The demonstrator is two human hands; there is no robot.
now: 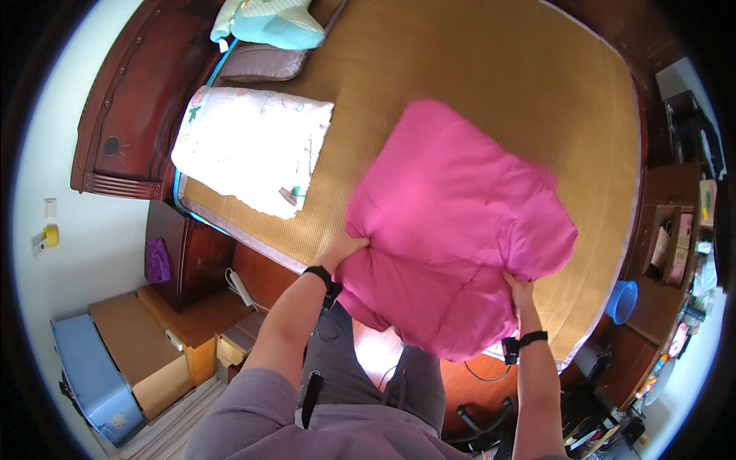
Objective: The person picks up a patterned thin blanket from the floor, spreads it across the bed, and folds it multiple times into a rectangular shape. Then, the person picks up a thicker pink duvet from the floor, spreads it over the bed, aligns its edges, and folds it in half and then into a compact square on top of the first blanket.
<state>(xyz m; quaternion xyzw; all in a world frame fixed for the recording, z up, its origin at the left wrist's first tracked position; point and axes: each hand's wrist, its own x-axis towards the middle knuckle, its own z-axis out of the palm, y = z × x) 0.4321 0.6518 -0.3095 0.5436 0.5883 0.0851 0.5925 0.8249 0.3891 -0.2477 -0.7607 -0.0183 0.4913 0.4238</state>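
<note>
A bright pink quilted comforter lies bunched over the near side of a bed, and its lower part hangs past the edge in front of my legs. My left hand grips it at its left side, thumb on top and the other fingers hidden in the fabric. At its lower right, my right hand pinches another fold. A brown woven mat with a pale border covers the bed. To the left of the comforter rests a folded white floral quilt. Both wrists wear black straps with small devices.
A grey-brown pillow and a pale green-and-blue pillow lie near the dark wooden headboard. Cardboard and blue boxes stand at lower left. A blue basket is right of the bed, beside wooden shelves.
</note>
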